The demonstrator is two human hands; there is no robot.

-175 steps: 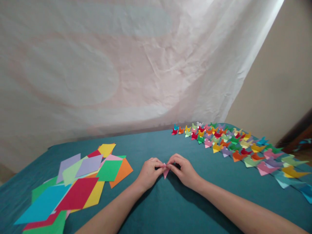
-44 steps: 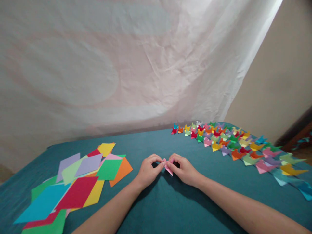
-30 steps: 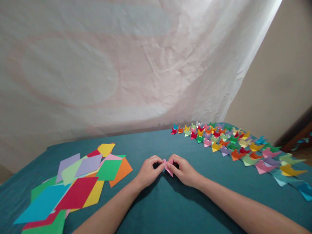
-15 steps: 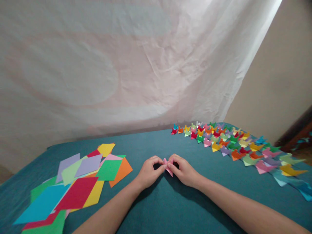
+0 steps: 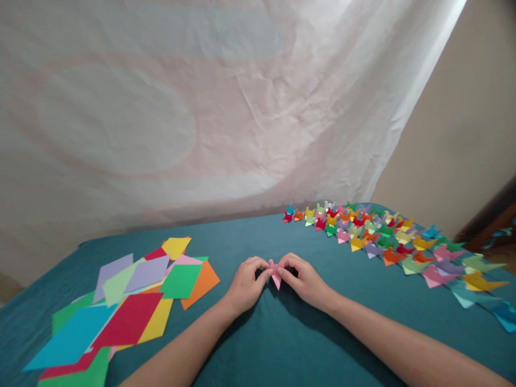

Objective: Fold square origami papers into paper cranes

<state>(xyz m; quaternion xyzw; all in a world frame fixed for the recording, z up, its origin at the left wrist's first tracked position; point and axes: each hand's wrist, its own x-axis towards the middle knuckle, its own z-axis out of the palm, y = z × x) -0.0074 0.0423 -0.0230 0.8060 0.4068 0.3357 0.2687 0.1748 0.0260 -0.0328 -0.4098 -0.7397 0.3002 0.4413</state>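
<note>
A small pink folded paper bird (image 5: 276, 275) is held between both hands over the middle of the table, its pointed lower tip facing me. My left hand (image 5: 250, 284) pinches its left side between thumb and forefinger. On the other side, my right hand (image 5: 303, 280) grips the right part in the same kind of pinch. The fingertips cover parts of the bird's two sides, while its centre and tip show between them.
Loose coloured paper sheets (image 5: 131, 320) overlap at the left on the teal tablecloth (image 5: 242, 236). Rows of folded paper birds (image 5: 389, 255) stand along the right side. A pale hanging cloth (image 5: 226, 118) backs the table, with a plain wall (image 5: 455, 129) at the right.
The pink paper bird has turned slightly, so its lower tip points more straight toward me and more of its middle shows. Both hands keep their pinch, barely shifted.
</note>
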